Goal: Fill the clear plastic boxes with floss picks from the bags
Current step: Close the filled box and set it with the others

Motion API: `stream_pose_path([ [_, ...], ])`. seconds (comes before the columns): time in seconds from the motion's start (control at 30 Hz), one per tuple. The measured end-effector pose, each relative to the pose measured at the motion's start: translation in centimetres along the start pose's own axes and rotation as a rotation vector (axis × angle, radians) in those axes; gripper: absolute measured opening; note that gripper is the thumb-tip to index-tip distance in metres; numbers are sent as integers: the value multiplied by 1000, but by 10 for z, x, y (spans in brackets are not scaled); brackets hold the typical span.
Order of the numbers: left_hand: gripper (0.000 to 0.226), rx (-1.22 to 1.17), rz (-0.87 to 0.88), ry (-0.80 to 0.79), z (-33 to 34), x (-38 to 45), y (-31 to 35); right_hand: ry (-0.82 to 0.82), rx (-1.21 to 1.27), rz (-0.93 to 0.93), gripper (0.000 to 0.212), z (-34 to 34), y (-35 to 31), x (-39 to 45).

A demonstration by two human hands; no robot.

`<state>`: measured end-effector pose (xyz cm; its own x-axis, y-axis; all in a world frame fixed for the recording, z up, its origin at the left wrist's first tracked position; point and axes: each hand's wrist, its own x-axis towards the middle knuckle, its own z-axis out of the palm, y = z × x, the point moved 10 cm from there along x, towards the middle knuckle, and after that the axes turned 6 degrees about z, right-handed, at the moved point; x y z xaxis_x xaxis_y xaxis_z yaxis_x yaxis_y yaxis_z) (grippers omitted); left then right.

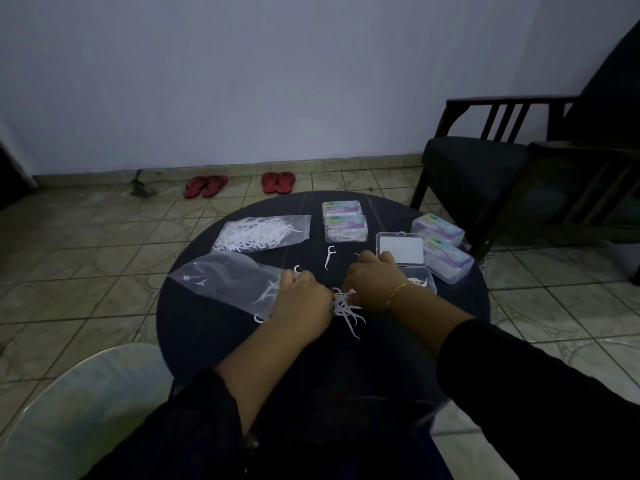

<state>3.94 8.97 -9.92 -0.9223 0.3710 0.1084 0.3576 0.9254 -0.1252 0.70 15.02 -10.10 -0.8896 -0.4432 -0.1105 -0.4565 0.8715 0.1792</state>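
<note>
Floss picks, thin white plastic with hooked heads, lie in a loose bundle (344, 306) between both hands, just nearer the person than the open clear plastic box (417, 277). Left hand (303, 296) and right hand (372, 278) close their fingers around the bundle. Four lidded boxes with colourful labels (344, 220) beyond the open box look filled; it holds only a few picks. Left of it, a crinkly clear bag (225, 282) looks nearly spent, another (263, 233) full, on the dark round tabletop (194, 323).

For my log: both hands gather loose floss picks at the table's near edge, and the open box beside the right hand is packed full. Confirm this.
Wrong on the box: the head view shows the open box nearly empty. The rest stands.
</note>
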Motion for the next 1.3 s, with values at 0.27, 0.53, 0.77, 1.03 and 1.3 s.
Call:
stream_pose_path([
  [0.27, 27, -89, -71, 203, -2, -45, 1, 22, 26, -20, 35, 3, -16, -25],
  [0.53, 16, -190, -119, 443, 2, -73, -6, -65, -8, -16, 57, 16, -26, -42],
  [0.77, 22, -281, -162, 499, 3, -81, -12, 21, 23, 34, 37, 20, -25, -46],
  [1.03, 24, -278, -168, 495, 4, -81, -13, 181, 145, 141, 28, 23, -14, -59],
  [1.3, 17, -217, -139, 510, 4, -80, -11, 183, 169, 102, 32, 19, -2, -66],
])
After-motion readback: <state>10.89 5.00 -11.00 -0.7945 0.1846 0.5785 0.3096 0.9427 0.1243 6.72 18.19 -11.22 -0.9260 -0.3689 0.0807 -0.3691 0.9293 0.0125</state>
